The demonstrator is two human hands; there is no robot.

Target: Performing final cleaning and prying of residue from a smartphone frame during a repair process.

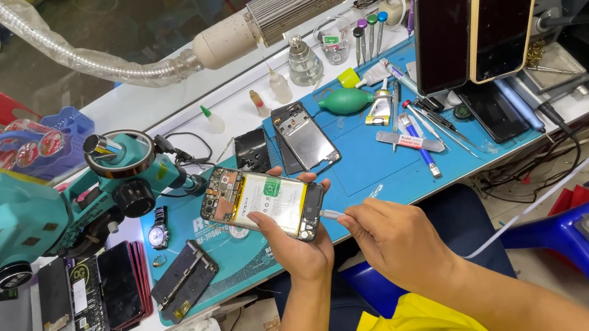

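My left hand (295,242) holds an opened phone (262,203) with its back cover off, showing a white battery and a circuit board. It is held above the front edge of the blue work mat (368,169). My right hand (390,239) pinches a white cable plug (332,215) that sits at the bottom end of the phone. The white cable (552,189) runs off to the right.
A teal microscope (36,207) stands at the left. Several phones and parts (99,288) lie below it, next to a wristwatch (159,234). Another opened phone (306,136), tweezers, screwdrivers and a green blower (345,101) lie on the mat. Two phones (476,22) stand upright at the right.
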